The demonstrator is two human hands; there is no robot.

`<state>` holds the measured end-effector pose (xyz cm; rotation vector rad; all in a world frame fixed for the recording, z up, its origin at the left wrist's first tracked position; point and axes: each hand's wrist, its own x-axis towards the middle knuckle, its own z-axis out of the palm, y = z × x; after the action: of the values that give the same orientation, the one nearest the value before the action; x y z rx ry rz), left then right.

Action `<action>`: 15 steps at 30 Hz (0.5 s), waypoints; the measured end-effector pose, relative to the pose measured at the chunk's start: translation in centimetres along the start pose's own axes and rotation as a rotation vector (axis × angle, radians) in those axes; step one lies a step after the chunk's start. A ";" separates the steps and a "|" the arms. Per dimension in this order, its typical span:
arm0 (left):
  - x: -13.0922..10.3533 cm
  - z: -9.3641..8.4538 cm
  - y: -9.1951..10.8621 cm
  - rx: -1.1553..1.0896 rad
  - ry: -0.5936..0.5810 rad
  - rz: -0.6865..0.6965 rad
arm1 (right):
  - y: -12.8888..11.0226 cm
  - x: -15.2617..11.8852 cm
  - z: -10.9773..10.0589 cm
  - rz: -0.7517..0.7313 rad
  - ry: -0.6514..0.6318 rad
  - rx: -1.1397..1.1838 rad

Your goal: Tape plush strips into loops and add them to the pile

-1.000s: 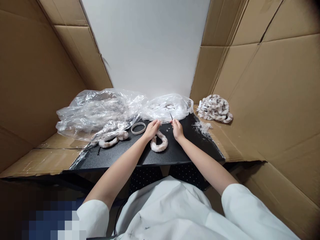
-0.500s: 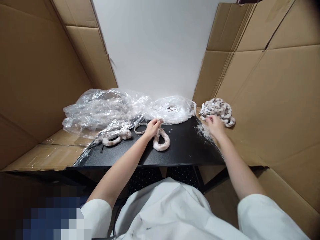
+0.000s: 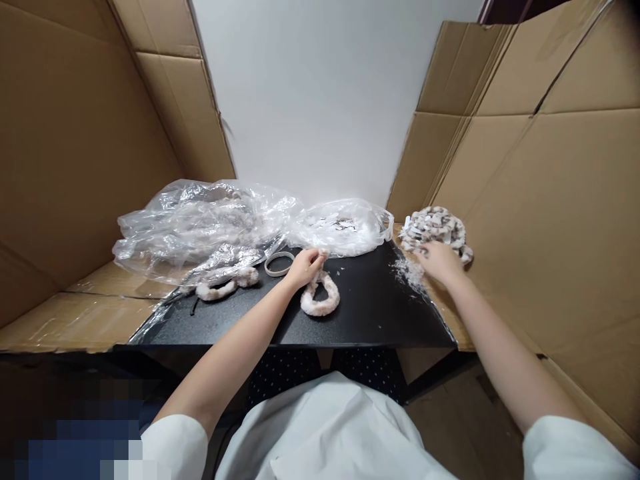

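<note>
My left hand is closed on the upper end of a fluffy pinkish-white loop, whose round part hangs down over the black table. Over on the right, my right hand has its fingers pinched together at the near side of a pile of fluffy brown-and-white loops with white tags among them. What those fingers hold, if anything, is too small to make out. Close beside them lies a heap of white shreds. A pale plain ring lies left of my left hand.
Another fluffy loop lies at the left, by a large clear plastic bag of fluffy pieces. A smaller bag with white tags stands at the back of the black table. Cardboard walls rise on both sides.
My right hand has drawn slightly nearer and to the right, by the pile's near edge. My left hand keeps its grip on the loop. The whole view has shifted a little.
</note>
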<state>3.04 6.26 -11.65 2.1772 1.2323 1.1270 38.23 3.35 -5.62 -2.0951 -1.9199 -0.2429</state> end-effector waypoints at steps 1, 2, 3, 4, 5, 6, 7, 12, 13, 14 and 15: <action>0.0 0.0 0.1 0.114 0.031 0.061 | -2.9 1.2 0.0 -0.121 0.037 0.088; 0.0 0.0 0.2 0.212 0.055 0.113 | -5.8 2.5 0.3 -0.229 0.039 0.185; 0.1 0.0 0.3 0.286 0.067 0.152 | -8.7 3.7 0.7 -0.290 -0.008 0.271; 0.0 0.0 0.4 0.338 0.069 0.176 | -11.4 4.8 1.3 -0.316 -0.095 0.335; 0.0 0.0 0.4 0.374 0.059 0.189 | -13.7 5.8 2.0 -0.318 -0.146 0.347; -0.1 0.0 0.4 0.399 0.043 0.193 | -15.5 6.6 2.7 -0.315 -0.189 0.348; -0.1 0.1 0.3 0.413 0.023 0.188 | -16.7 7.4 3.3 -0.306 -0.225 0.349; -0.5 0.5 0.0 0.371 -0.099 0.054 | -16.6 10.9 4.9 -0.192 -0.222 0.356; -0.6 0.6 -0.1 0.366 -0.104 0.029 | -16.1 11.6 5.1 -0.159 -0.194 0.360; -0.6 0.6 -0.1 0.366 -0.106 0.011 | -15.7 12.3 5.3 -0.133 -0.165 0.368; -0.6 0.6 -0.1 0.367 -0.108 -0.003 | -15.4 12.8 5.6 -0.123 -0.136 0.387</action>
<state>3.30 5.81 -12.38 2.4604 1.4874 0.8188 23.85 18.35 -5.32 -1.7817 -1.9837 0.2357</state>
